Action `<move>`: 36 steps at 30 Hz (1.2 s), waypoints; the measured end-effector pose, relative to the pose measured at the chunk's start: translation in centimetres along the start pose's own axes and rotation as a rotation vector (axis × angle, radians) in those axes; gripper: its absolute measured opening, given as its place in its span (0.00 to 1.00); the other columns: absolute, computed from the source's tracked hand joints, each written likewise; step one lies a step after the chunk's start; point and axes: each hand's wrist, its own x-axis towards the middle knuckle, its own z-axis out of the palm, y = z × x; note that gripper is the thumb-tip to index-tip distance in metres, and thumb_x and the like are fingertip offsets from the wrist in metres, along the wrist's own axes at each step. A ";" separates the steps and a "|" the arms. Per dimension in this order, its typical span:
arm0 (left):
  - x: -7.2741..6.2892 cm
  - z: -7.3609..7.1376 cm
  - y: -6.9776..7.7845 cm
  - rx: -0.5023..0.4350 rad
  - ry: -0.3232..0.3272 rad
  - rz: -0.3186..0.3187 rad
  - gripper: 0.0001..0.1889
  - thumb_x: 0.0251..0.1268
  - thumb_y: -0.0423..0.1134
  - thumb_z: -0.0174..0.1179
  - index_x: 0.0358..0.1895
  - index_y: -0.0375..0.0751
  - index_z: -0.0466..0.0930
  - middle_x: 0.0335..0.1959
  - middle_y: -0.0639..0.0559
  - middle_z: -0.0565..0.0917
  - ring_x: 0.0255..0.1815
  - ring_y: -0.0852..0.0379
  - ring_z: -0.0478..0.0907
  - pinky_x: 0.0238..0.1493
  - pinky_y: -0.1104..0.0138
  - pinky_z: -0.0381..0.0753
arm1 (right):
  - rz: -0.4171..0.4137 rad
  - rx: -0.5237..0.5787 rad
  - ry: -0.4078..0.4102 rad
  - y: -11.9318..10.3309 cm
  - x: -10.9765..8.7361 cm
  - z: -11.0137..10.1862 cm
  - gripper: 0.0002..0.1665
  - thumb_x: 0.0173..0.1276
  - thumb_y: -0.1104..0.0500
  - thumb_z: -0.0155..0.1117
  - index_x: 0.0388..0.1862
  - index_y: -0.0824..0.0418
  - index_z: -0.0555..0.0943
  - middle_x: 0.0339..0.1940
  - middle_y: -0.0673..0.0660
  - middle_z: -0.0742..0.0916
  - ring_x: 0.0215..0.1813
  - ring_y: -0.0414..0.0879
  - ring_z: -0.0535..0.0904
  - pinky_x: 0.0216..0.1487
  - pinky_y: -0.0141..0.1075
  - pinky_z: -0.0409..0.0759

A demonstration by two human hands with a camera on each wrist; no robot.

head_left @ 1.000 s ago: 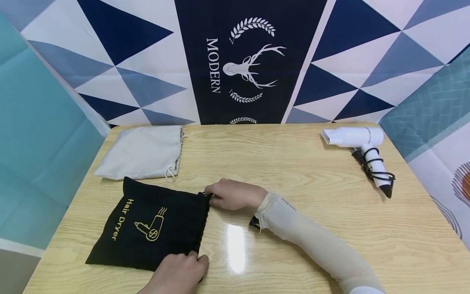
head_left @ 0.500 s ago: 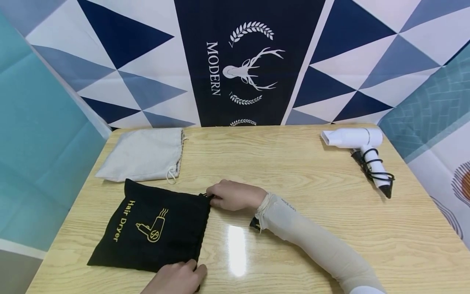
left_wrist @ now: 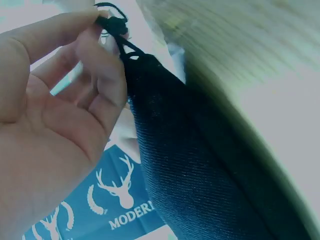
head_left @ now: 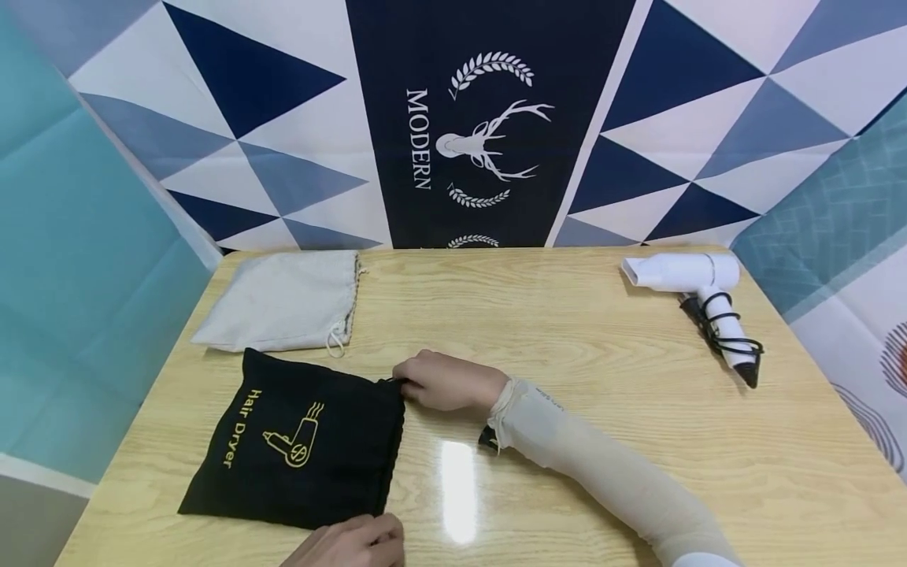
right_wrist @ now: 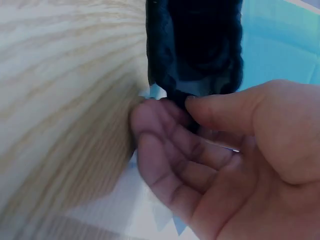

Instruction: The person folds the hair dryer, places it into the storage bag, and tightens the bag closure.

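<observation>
A black drawstring bag [head_left: 290, 437] with yellow "Hair Dryer" lettering and a dryer outline lies flat on the table, its mouth facing right. At the near corner of that mouth, my left hand [head_left: 354, 543] is partly cut off by the head view's lower edge. The left wrist view shows its thumb and a finger pinching the knotted black cord [left_wrist: 117, 25]. My right hand [head_left: 446, 380] pinches the far corner of the mouth between thumb and curled fingers. In the right wrist view the bag's mouth [right_wrist: 200, 45] gapes between ruffled edges.
A pale grey drawstring bag [head_left: 290, 299] lies at the back left. At the back right is a white hair dryer [head_left: 683, 272], its black cord [head_left: 716, 323] wound round the handle. A patterned cloth [head_left: 489, 118] hangs behind the wooden table [head_left: 553, 315].
My left hand has moved slightly toward the near edge, away from the bag's near corner. The right hand stays at the far corner, shifted a little left. The head view has tilted slightly up.
</observation>
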 end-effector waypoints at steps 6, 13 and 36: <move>-0.8 0.0 -0.2 -0.155 -0.051 -0.076 0.09 0.70 0.49 0.60 0.29 0.56 0.78 0.21 0.76 0.67 0.19 0.83 0.62 0.20 0.84 0.63 | -0.052 0.143 -0.040 -0.9 0.6 -0.2 0.14 0.77 0.69 0.49 0.39 0.56 0.81 0.25 0.47 0.84 0.26 0.36 0.78 0.35 0.26 0.76; -1.7 -0.7 -1.0 -0.198 -0.082 -0.075 0.06 0.69 0.45 0.61 0.33 0.51 0.79 0.22 0.76 0.70 0.21 0.83 0.64 0.22 0.83 0.67 | -0.034 0.243 -0.076 -1.5 1.6 -1.5 0.16 0.79 0.67 0.47 0.37 0.57 0.82 0.28 0.52 0.87 0.29 0.42 0.85 0.33 0.28 0.81; -2.3 1.0 0.0 -0.191 0.021 -0.058 0.13 0.61 0.41 0.65 0.24 0.55 0.71 0.15 0.76 0.64 0.17 0.87 0.60 0.14 0.84 0.62 | -0.047 0.166 0.063 0.8 5.0 -3.2 0.20 0.81 0.65 0.45 0.33 0.64 0.83 0.25 0.56 0.87 0.25 0.45 0.84 0.32 0.31 0.79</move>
